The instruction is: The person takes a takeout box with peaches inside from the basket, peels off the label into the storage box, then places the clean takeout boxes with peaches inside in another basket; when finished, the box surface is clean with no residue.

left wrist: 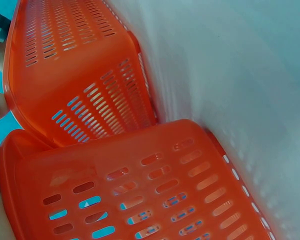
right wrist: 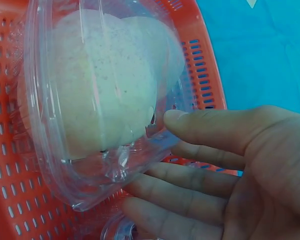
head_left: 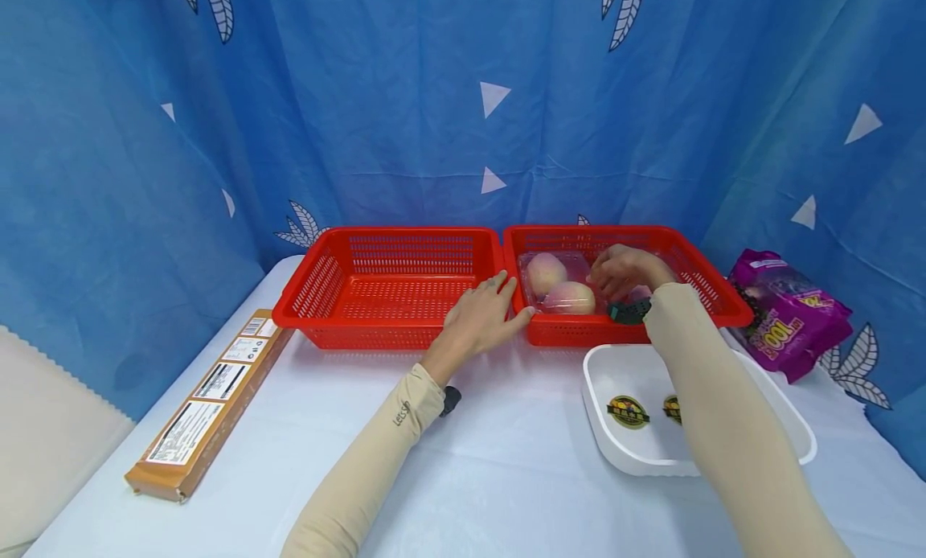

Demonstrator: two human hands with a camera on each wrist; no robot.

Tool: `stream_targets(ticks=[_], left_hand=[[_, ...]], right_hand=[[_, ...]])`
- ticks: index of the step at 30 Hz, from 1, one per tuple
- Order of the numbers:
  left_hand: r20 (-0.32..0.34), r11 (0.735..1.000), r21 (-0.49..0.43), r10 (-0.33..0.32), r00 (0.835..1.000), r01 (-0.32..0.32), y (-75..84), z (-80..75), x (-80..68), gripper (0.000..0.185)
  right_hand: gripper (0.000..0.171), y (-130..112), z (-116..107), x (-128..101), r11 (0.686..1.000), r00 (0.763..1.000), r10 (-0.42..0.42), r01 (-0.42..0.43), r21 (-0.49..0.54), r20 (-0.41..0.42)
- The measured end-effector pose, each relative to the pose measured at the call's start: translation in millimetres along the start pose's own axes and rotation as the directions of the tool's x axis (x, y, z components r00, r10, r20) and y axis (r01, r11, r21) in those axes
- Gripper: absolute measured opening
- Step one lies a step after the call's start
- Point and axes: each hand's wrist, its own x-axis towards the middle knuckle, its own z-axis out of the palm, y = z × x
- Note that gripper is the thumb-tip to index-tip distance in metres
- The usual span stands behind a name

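Note:
My left hand (head_left: 481,310) rests with its fingers stretched over the adjoining rims of the left red basket (head_left: 391,333) and the right red basket (head_left: 579,331). Inside the right basket sits a clear plastic clamshell box (right wrist: 85,180) with pale peaches (head_left: 569,298) in it. My right hand (head_left: 625,268) reaches into that basket at the box's right side. In the right wrist view its thumb tip is right at the box's edge, and the other fingers extend along the lower edge, fairly straight. Part of another clear plastic package (right wrist: 121,227) shows below these fingers.
A white tub (head_left: 615,441) with round stickers stands in front of the right basket, under my right forearm. A purple snack bag (head_left: 792,321) lies at the far right. At the left is a long brown carton (head_left: 210,405). Blue curtain (head_left: 419,100) hangs behind the baskets.

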Motion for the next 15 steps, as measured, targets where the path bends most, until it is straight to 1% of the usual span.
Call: stream_targets(ticks=[4,7,13,15], left_hand=[[0.002,1.000,-0.006,-0.002,1.000,0.002,0.3,-0.6,-0.5,0.072],[0.003,1.000,-0.005,0.000,1.000,0.000,0.4,-0.7,-0.3,0.072],[0.009,1.000,-0.001,0.001,1.000,-0.001,0.8,-0.7,0.1,0.073],[0.012,1.000,0.001,-0.001,1.000,0.001,1.0,-1.2,-0.4,0.072]], right_hand=[[0.059,-1.1,1.2,-0.1,1.000,1.000,-0.005,0.005,-0.022,-0.005],[0.055,-1.9,1.4,0.3,0.999,1.000,0.007,-0.007,-0.038,-0.010],[0.041,-5.4,1.7,0.1,0.996,0.999,0.030,-0.033,-0.085,-0.031],[0.038,-6.8,1.7,-0.5,0.994,0.999,0.021,-0.023,-0.103,-0.025]])
